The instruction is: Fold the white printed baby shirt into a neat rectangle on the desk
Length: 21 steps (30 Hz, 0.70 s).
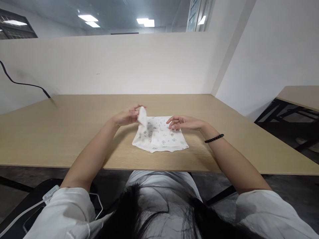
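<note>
A white cloth (165, 139) with small printed figures lies partly folded on the wooden table, in front of my body. Its upper left corner is lifted off the table, pinched between the thumb and fingers of my left hand (128, 116). The raised part is slightly blurred. Over the cloth's upper right part is my right hand (185, 122), palm down, with its fingers loosely bent and apart and nothing held in them. Whether its fingertips touch the cloth I cannot tell. A black beaded bracelet (214, 138) circles my right wrist.
The light wooden table (62, 139) reaches to a low white partition (134, 66) at the back. On the left a black cable (27, 84) hangs down to the tabletop. Beyond the wall side stands another table (300, 94) at the right.
</note>
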{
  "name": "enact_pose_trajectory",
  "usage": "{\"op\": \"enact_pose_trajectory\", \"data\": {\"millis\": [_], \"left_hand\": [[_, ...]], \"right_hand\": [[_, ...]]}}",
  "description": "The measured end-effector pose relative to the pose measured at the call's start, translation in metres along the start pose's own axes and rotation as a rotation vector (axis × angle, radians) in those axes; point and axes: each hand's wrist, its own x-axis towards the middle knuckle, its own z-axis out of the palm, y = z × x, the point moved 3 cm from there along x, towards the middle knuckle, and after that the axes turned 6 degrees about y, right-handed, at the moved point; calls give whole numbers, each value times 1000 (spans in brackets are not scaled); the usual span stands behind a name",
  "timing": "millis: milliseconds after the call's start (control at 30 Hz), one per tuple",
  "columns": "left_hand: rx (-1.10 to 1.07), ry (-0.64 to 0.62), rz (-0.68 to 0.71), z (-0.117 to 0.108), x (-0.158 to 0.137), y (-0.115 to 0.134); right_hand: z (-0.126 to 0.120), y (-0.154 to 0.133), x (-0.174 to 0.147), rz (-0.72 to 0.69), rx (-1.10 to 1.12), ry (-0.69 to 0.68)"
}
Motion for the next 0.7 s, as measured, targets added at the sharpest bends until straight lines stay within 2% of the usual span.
{"op": "enact_pose_trajectory", "data": {"millis": [100, 167, 233, 333, 433, 500, 567, 700], "left_hand": [[32, -284, -101, 30, 1, -4], [85, -356, -106, 38, 0, -4], [212, -351, -82, 37, 0, -4], [572, -289, -93, 26, -2, -7], [1006, -183, -198, 15, -11, -16], [1210, -113, -276, 14, -26, -22], [1281, -75, -286, 23, -47, -25], [1222, -81, -53, 64, -93, -26]], "right_hand": [[0, 0, 1, -11, -7, 72], [-1, 0, 1, -6, -31, 121], [2, 1, 2, 6, -91, 135], [15, 3, 7, 10, -237, 133], [38, 5, 13, 2, -396, 140], [51, 7, 17, -10, -473, 164], [58, 8, 21, -29, -484, 194], [58, 11, 25, -29, -408, 207]]}}
